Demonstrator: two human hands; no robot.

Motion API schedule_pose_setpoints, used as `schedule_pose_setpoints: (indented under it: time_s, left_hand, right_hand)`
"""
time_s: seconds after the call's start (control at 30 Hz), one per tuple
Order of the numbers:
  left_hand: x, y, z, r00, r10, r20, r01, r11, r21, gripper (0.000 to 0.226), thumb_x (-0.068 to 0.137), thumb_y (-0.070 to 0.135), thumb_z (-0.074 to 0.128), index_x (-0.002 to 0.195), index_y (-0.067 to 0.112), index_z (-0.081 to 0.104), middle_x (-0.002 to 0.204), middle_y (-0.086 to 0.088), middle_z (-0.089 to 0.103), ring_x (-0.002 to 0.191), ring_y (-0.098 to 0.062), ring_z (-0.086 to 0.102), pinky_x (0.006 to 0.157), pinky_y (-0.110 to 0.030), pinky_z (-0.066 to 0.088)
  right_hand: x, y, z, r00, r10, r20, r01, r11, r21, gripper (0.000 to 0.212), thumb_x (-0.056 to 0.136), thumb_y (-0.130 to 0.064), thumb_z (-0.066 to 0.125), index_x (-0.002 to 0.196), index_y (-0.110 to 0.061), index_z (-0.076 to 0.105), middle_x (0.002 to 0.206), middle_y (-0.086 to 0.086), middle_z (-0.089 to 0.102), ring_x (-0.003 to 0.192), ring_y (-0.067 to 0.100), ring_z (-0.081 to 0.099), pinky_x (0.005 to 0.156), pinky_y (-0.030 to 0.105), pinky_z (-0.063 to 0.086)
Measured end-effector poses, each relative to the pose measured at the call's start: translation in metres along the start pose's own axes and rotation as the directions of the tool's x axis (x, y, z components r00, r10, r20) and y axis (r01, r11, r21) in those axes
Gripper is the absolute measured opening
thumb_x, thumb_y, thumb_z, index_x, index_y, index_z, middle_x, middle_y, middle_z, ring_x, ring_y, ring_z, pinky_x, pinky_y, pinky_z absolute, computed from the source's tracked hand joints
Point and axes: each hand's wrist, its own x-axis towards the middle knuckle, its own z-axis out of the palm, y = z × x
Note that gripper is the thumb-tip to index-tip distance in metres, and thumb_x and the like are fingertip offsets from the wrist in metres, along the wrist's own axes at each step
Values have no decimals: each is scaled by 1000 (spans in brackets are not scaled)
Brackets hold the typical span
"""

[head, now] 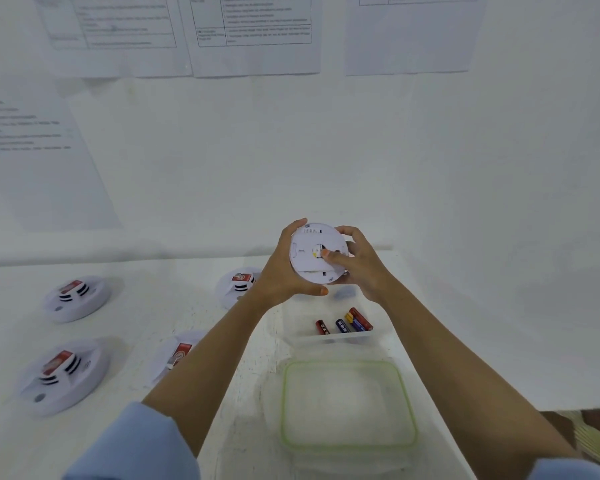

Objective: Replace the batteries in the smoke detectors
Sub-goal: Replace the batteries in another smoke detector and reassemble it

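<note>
I hold a round white smoke detector (309, 252) raised above the table, its back side facing me. My left hand (281, 275) cups its left edge and underside. My right hand (361, 268) grips its right edge, with the thumb pressed on the middle of the back near a small yellow part. Below my hands stands a clear plastic box (293, 336) holding several batteries (343, 323), red and blue ones. Several other white smoke detectors with red labels lie on the table: far left (77, 297), near left (61, 375), one (238, 285) partly behind my left wrist, one (174, 355) behind my left forearm.
A clear lid with a green rim (347, 403) lies on the white table in front of the battery box. Printed paper sheets (253, 32) hang on the white wall behind. The table's right edge runs near my right forearm, with a woven surface (596, 434) beyond it.
</note>
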Motion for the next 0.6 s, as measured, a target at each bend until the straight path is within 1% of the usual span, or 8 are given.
schedule_pose_setpoints:
  time_s: [0.07,0.13,0.2,0.37,0.43,0.5,0.57,0.6]
  left_hand:
    - [-1,-2,-1,1000,-2,3,2,1000,-3,106,44,8,84,131,23,25,127,21,36,117,2,44,88,-10,46]
    - [-1,-4,-1,1000,0,2,0,1000,-4,106,43,6,83,131,21,25,125,22,36,113,12,44,85,-7,45]
    - [-1,-6,-1,1000,7,-2,-7,1000,-4,104,44,5,83,130,19,26,124,20,37,109,18,44,82,-5,44]
    - [-1,-13,-4,1000,-15,-21,14,1000,-27,105,44,3,82,132,19,28,124,16,42,111,9,47,82,-12,48]
    - [-1,-14,-7,999,-22,-37,21,999,-40,104,44,3,82,133,18,28,124,16,43,112,6,48,82,-10,47]
    - [0,-15,-9,999,-22,-48,20,999,-47,103,45,5,82,132,18,29,124,16,44,113,4,48,82,-9,46]
    - [0,-14,-12,999,-15,-38,13,999,-48,102,45,4,82,131,20,30,124,13,45,112,4,49,84,-11,46]
    - [1,-14,-13,1000,-14,-25,13,998,-57,101,45,3,81,130,22,31,124,12,46,112,5,50,85,-13,47]
  right_hand:
    - [-1,1,2,1000,6,-5,-6,1000,7,39,84,-13,65,112,-28,42,122,13,50,100,21,55,60,33,60]
    - [-1,3,3,1000,12,-5,-12,1000,9,39,84,-14,65,112,-28,41,122,12,49,101,22,55,59,32,59]
    - [-1,4,3,1000,19,-4,-19,1000,12,39,84,-14,65,112,-28,41,123,13,49,103,24,54,60,33,60]
    - [0,4,1,999,37,33,-35,998,-47,46,84,-18,66,120,-26,40,123,11,48,107,26,55,72,38,59]
    - [1,1,-1,999,-33,39,40,985,-166,58,81,-20,69,128,-27,37,122,7,47,101,22,56,72,29,57]
    - [4,-3,-2,985,-160,67,173,927,-334,70,76,-19,75,132,-30,35,121,0,42,97,15,51,72,18,49]
    - [7,-5,-1,964,-228,138,267,851,-453,79,66,-20,81,132,-30,38,121,-6,37,105,11,42,78,13,41]
    - [9,-6,1,955,-241,174,297,811,-505,80,62,-23,81,130,-31,40,121,-7,35,109,10,38,84,15,40]
